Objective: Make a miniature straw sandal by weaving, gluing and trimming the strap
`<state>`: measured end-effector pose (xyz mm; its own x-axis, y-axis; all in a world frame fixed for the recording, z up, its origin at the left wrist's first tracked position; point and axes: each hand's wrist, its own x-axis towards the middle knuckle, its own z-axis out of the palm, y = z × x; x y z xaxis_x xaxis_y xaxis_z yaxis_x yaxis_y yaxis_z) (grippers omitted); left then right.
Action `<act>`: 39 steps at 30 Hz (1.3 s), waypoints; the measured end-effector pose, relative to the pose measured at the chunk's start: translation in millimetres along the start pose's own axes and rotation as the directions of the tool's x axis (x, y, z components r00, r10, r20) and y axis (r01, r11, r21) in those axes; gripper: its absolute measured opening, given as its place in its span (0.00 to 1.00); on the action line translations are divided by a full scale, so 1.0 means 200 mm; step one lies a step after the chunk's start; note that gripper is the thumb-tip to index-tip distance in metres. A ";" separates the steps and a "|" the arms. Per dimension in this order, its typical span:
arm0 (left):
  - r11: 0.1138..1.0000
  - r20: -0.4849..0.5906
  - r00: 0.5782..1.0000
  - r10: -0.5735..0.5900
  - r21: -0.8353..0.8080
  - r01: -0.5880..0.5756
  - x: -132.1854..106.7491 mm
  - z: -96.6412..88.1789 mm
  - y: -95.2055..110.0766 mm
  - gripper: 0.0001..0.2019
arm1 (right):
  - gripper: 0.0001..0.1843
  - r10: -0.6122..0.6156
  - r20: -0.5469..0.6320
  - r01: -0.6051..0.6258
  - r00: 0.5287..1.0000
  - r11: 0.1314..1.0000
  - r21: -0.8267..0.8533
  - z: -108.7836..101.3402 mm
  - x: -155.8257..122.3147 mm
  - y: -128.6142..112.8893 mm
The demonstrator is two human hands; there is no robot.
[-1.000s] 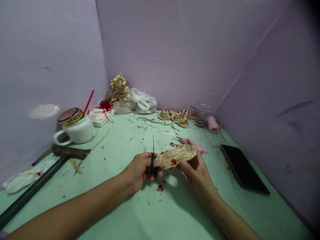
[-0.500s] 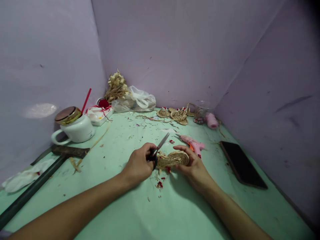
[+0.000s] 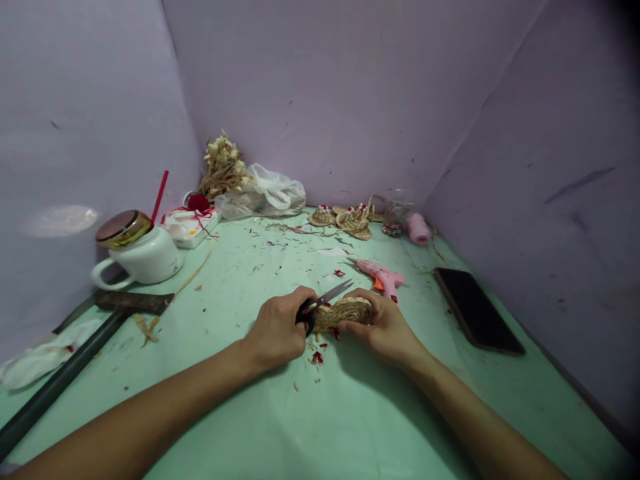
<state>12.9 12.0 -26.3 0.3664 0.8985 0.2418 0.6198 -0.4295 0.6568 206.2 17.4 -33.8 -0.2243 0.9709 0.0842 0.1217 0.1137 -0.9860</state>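
Observation:
My left hand (image 3: 283,328) is closed round the black handles of a pair of scissors (image 3: 330,293), whose blades point up and to the right. In my right hand (image 3: 385,330) is a coiled, braided straw piece (image 3: 345,315), gripped at its right end between thumb and fingers. The scissor blades lie just above the straw piece; whether they touch it I cannot tell. Its left end reaches the scissor handles. Red scraps (image 3: 317,358) and pale trimmings lie on the green table below my hands.
A pink glue gun (image 3: 381,277) lies just beyond my right hand, with a phone (image 3: 477,310) to its right. Left stand a white mug (image 3: 150,257) and a hammer (image 3: 135,303). Braided straw pieces (image 3: 355,223), pink thread (image 3: 419,229) and a plastic bag (image 3: 275,190) sit at the back.
The scissor blades have swung lower and to the right, towards the straw piece. My right fingers have closed in further round it. The whole view has shifted slightly.

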 end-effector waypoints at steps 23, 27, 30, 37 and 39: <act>0.893 0.005 0.974 -0.225 -0.399 0.208 0.04 0.03 0.00 0.17 | 0.19 0.014 -0.024 -0.014 1.000 1.000 -0.005 -0.03 0.02 0.01; 0.432 0.302 0.827 -0.474 -0.738 0.518 0.09 -0.04 0.04 0.20 | 0.28 0.004 0.022 -0.011 1.000 0.948 0.317 -0.08 0.02 -0.03; 0.089 0.571 0.697 -0.435 -0.743 0.664 0.09 -0.10 0.06 0.19 | 0.31 -0.104 0.021 0.091 0.994 0.934 0.345 -0.10 0.01 -0.05; -0.186 0.865 0.427 -0.265 -0.480 0.857 0.07 -0.08 0.03 0.17 | 0.44 -0.312 0.028 0.298 0.950 0.928 0.224 -0.05 -0.01 -0.04; -0.195 0.867 0.429 -0.252 -0.480 0.856 0.06 -0.05 0.03 0.15 | 0.43 -0.279 0.001 0.268 0.960 0.923 0.275 -0.04 -0.01 -0.02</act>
<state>14.0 21.2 -13.6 0.6029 0.4150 -0.6813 -0.1401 0.8958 0.4217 214.1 15.9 -28.8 -0.2499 0.9003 0.3563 -0.2142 0.3075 -0.9271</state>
